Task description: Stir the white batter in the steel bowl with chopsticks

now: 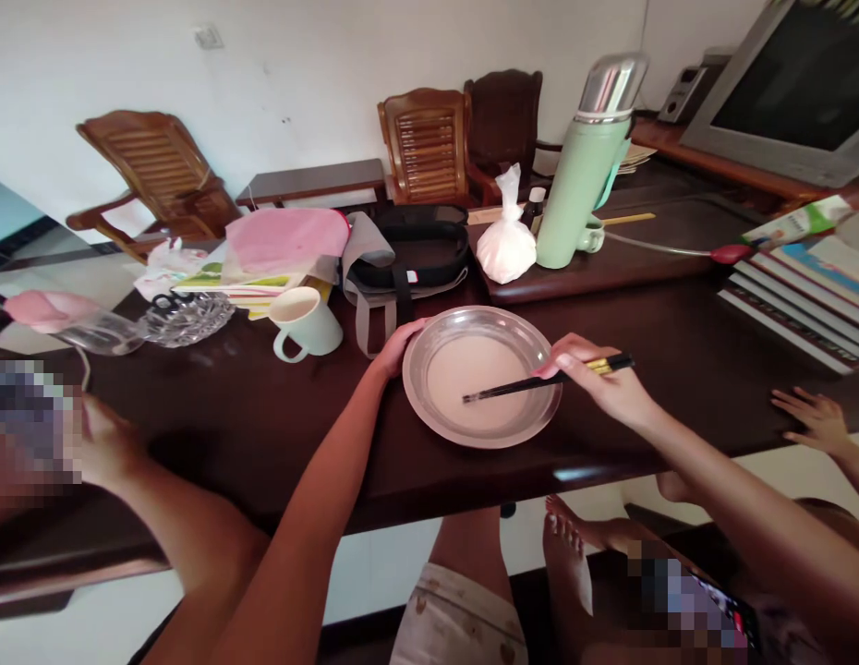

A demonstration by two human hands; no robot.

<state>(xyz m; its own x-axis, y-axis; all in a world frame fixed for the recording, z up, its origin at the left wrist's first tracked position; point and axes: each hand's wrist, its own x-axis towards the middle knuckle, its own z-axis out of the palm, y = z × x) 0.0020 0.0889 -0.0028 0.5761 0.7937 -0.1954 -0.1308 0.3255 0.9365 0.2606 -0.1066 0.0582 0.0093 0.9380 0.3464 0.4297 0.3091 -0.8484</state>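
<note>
A round metal basin [485, 439] with a pale, milky liquid [464, 369] in it rests on the dark table near its front edge. My left hand [402, 349] holds the basin's left rim, its fingers partly hidden behind the edge. In my right hand [588, 369] is a pair of black chopsticks [505, 388] with gold-marked ends. The fingers close around their upper part, and the tips slant down to the liquid. A pale mug [308, 323] stands to the left of my left hand.
Behind the basin stand a tied plastic bag of white powder [507, 240] and a tall green thermos [582, 175]. A black-and-grey bag [408, 249] lies beside them. Stacked books [804, 296] are at right. Other people's hands are at left [107, 443] and right [814, 420].
</note>
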